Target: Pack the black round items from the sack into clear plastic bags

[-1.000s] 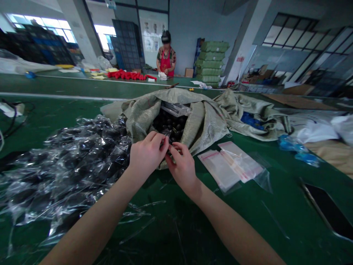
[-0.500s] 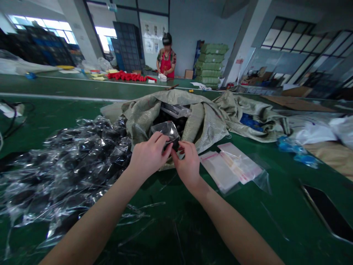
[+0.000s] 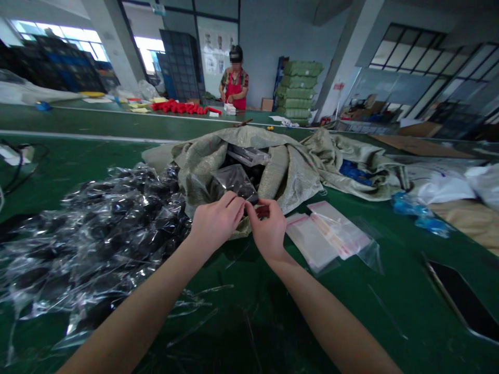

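Both my hands meet at a clear plastic bag with a dark item inside, just in front of an open woven sack. My left hand is closed, pinching the bag's near edge. Its thumb tip touches that of my right hand, which is closed on the same bag; some of its fingers are hidden behind. Dark round items show in the sack's mouth. Left of my hands lies a heap of bagged black items. Flat clear bags lie in a stack to the right.
A phone rests at the right on the green table. Behind it are blue plastic film and a second woven sack. Across the table stands a co-worker in a red apron, near red items.
My hands have come slightly nearer and to the right. The bag has tilted, and its dark item now shows at the right corner. The co-worker's hands have shifted.
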Tool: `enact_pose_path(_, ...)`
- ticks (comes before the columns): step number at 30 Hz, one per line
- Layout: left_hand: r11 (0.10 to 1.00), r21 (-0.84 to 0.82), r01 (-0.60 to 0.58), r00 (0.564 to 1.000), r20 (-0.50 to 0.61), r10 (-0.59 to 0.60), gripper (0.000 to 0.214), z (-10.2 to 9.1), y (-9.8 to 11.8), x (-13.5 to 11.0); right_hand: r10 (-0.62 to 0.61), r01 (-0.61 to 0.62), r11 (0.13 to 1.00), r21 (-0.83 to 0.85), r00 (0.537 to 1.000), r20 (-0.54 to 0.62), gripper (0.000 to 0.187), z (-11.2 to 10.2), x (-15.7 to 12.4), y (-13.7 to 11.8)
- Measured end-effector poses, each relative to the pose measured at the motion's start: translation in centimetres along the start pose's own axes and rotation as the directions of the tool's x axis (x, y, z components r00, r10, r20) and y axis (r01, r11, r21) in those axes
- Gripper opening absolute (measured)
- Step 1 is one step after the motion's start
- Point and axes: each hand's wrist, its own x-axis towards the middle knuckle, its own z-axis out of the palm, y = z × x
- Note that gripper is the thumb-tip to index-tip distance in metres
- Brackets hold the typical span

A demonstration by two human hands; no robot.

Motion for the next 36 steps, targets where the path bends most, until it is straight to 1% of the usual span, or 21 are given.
enact_pose_path(3, 1.000, 0.011, 0.026, 0.999, -0.024, -0.026, 0.032, 0.3, 0.3, 0.0, 0.063, -0.062, 0.998, 0.026, 0.998, -0.010, 0.033, -0.1, 0.1, -0.3)
enact_pose_path(6, 0.990, 0.008, 0.139, 0.989, -0.061, -0.138, 0.032, 0.4, 0.7, 0.0, 0.146, -0.146, 0.986, 0.084, 0.989, 0.003, 0.034, -0.2, 0.5, -0.5)
enact_pose_path(9, 0.961, -0.006, 0.277, 0.961, -0.015, -0.277, 0.038, 0.3, 0.9, 0.1, 0.271, -0.272, 0.948, 0.168, 0.962, 0.029, 0.038, -0.3, 0.9, -0.5)
enact_pose_path(11, 0.944, -0.031, 0.328, 0.945, 0.026, -0.327, 0.039, 0.5, 0.9, 0.2, 0.334, -0.338, 0.916, 0.215, 0.941, 0.058, 0.040, -0.3, 1.1, -0.5)
enact_pose_path(13, 0.931, -0.085, 0.355, 0.935, 0.032, -0.353, 0.038, 0.7, 0.7, 0.3, 0.359, -0.369, 0.895, 0.251, 0.929, 0.086, 0.040, -0.1, 1.0, -0.5)
enact_pose_path(16, 0.903, -0.193, 0.383, 0.923, 0.040, -0.382, 0.037, 1.3, 0.4, 0.5, 0.343, -0.358, 0.895, 0.266, 0.934, 0.100, 0.038, 0.0, 0.7, -0.8)
enact_pose_path(20, 0.851, -0.329, 0.410, 0.910, 0.080, -0.407, 0.040, 2.1, 0.2, 0.5, 0.315, -0.328, 0.914, 0.239, 0.945, 0.090, 0.038, -0.2, 0.4, -1.3)
enact_pose_path(23, 0.817, -0.398, 0.417, 0.900, 0.054, -0.432, 0.042, 2.4, 0.2, 0.5, 0.292, -0.304, 0.929, 0.211, 0.952, 0.087, 0.038, -0.3, 0.2, -1.5)
enact_pose_path(28, 0.816, -0.406, 0.411, 0.886, -0.033, -0.463, 0.038, 2.7, 0.2, 0.4, 0.256, -0.268, 0.945, 0.187, 0.963, 0.086, 0.038, 0.0, -0.2, -1.4)
enact_pose_path(32, 0.834, -0.386, 0.394, 0.895, -0.045, -0.443, 0.038, 2.9, -0.1, 0.4, 0.260, -0.273, 0.943, 0.190, 0.961, 0.091, 0.038, 0.0, -0.4, -1.4)
enact_pose_path(36, 0.842, -0.367, 0.395, 0.895, -0.056, -0.443, 0.034, 3.4, -0.3, 0.4, 0.296, -0.310, 0.925, 0.220, 0.950, 0.097, 0.038, -0.1, -0.2, -1.7)
